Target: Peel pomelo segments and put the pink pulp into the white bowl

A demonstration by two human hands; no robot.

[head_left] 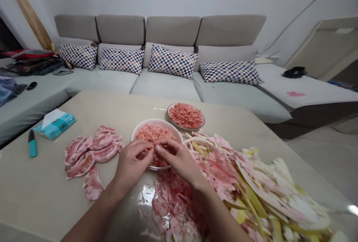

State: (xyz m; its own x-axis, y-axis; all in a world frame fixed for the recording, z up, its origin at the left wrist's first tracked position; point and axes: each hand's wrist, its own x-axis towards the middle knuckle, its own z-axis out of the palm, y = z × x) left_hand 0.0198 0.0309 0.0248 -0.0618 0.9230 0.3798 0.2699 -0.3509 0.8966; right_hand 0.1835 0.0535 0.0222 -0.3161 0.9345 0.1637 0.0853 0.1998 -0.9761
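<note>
My left hand (137, 162) and my right hand (177, 158) meet fingertip to fingertip over a white bowl (134, 129). Both are closed in a pinch on a small piece of pomelo, mostly hidden by the fingers. Loose pink pomelo flesh (153, 132) fills much of the bowl. Behind it, a dark-rimmed plate (169, 118) carries a heap of the same pink flesh (187, 115). Several pomelo segments (104, 141), with pale skin on them, lie left of my left hand. Thin torn membranes (173, 201) are strewn beneath my right forearm.
Thick pomelo peel (279, 193) and pith pile up across the right of the table (120, 104). At the left lie a blue tissue pack (60, 124) and a knife (33, 147) with a teal handle. A grey sofa (167, 85) with checkered cushions (173, 61) stands behind.
</note>
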